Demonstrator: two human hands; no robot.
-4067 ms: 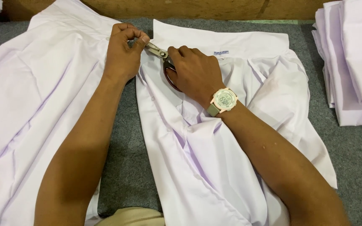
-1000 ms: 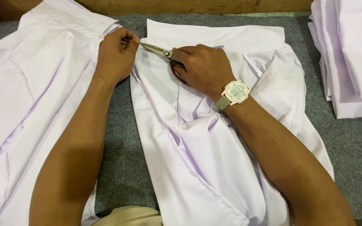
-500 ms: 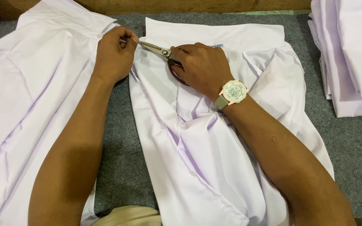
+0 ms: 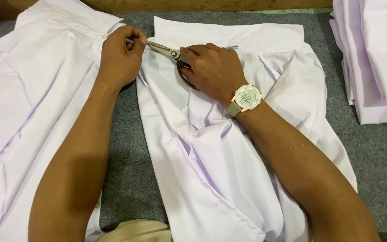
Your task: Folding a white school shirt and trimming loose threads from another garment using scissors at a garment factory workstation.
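A big grey table [image 4: 131,134] is covered with soft felt. On it lie white shirts. One white shirt [image 4: 229,148] lies in the middle, with its collar at the far end. A second white shirt [image 4: 27,103] lies just beside it on the left. A pile of folded white shirts [image 4: 372,58] sits at the far right, apart from the others.

Two bare arms reach across the cloth. The right hand [image 4: 211,67] rests on the middle shirt, near the collar. Its fingers are curled around the dark red handles of a pair of scissors [image 4: 171,56]. The metal blades point to the left, and they look almost closed. A watch [image 4: 246,97] with a pale face and a green strap sits on the right wrist.

The left hand [image 4: 121,56] is at the tips of the blades. Its fingers are pinched together there, at the edge of the shirts. What they pinch is too small to see.
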